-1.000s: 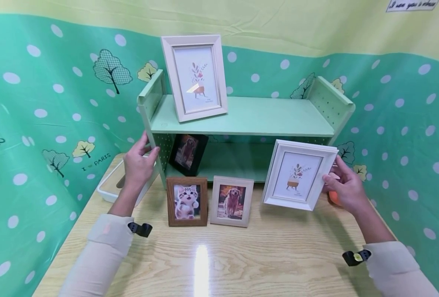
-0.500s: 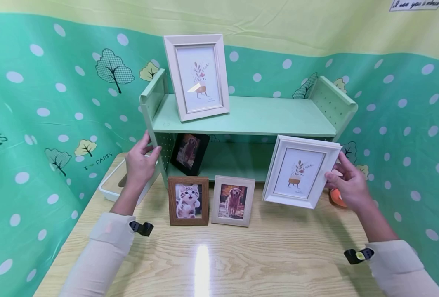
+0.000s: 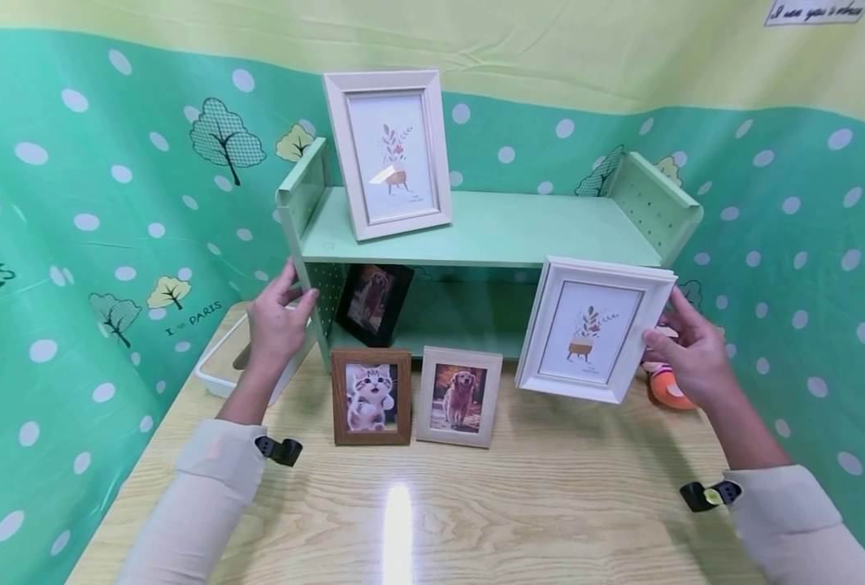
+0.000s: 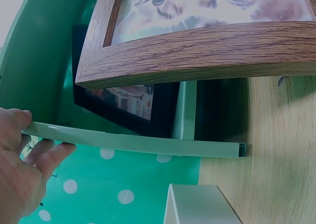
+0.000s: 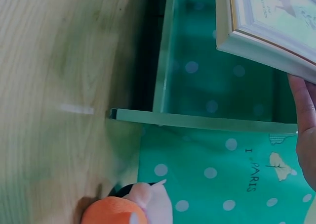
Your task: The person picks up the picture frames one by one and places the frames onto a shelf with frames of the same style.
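Note:
My right hand (image 3: 692,353) pinches a white picture frame (image 3: 589,329) by its right edge, thumb over the front. The frame, showing a potted-plant print, is held up in front of the right end of a green two-tier shelf (image 3: 520,231). In the right wrist view the frame's thick side (image 5: 269,56) rests against the fingers. My left hand (image 3: 279,321) grips the shelf's left side panel; in the left wrist view thumb and fingers lie on either side of the panel edge (image 4: 128,141). A cream picture frame (image 3: 436,146) leans on the upper tier, left end.
A black picture frame (image 3: 374,302) tilts inside the lower tier. On the table (image 3: 520,512) before the shelf stand a brown wood frame (image 3: 371,437) and a pale frame (image 3: 458,437). A white bin (image 3: 216,380) sits left, an orange-and-pink toy (image 3: 670,390) right.
My right hand has lifted the white picture frame slightly, its top now overlapping the upper shelf's front edge in the head view. The left hand has stayed on the side panel.

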Available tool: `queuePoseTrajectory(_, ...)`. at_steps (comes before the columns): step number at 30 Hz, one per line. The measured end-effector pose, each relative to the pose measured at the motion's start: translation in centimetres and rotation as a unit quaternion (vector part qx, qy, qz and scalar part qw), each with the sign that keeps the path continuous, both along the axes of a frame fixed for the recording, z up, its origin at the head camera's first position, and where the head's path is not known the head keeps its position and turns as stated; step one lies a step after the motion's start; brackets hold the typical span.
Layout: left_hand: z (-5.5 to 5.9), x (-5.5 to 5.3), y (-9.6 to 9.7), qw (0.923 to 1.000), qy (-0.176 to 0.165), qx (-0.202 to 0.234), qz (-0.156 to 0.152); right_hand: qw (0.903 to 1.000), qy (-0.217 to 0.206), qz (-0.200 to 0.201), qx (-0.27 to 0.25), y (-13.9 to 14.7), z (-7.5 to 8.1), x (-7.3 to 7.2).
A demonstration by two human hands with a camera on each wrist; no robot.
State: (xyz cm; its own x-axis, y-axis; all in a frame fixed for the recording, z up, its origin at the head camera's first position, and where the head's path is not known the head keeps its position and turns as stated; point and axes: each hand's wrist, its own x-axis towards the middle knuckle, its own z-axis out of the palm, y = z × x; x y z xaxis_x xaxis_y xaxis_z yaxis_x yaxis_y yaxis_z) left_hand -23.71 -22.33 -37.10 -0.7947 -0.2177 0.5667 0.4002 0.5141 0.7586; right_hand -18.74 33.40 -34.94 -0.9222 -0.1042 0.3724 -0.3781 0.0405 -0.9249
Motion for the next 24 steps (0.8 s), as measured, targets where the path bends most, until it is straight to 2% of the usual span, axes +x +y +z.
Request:
queuePoseTrajectory(9,-0.2,0.0,0.0,1.0,-0.004,0.002,0.0,0.9991,-0.007,-0.03,0.029,-0.1,1.1,0.1)
queuePoseTrajectory(18,0.0,0.1,0.2,0.9999,-0.01,-0.003,0.007,0.9979,-0.009,-0.042,0.048,-0.4,2.3,0.3)
queuePoseTrajectory(24,0.0,0.1,0.1,1.0,-0.001,-0.006,0.008,0.9987,0.005,-0.039,0.034,-0.8,3.1,0.4)
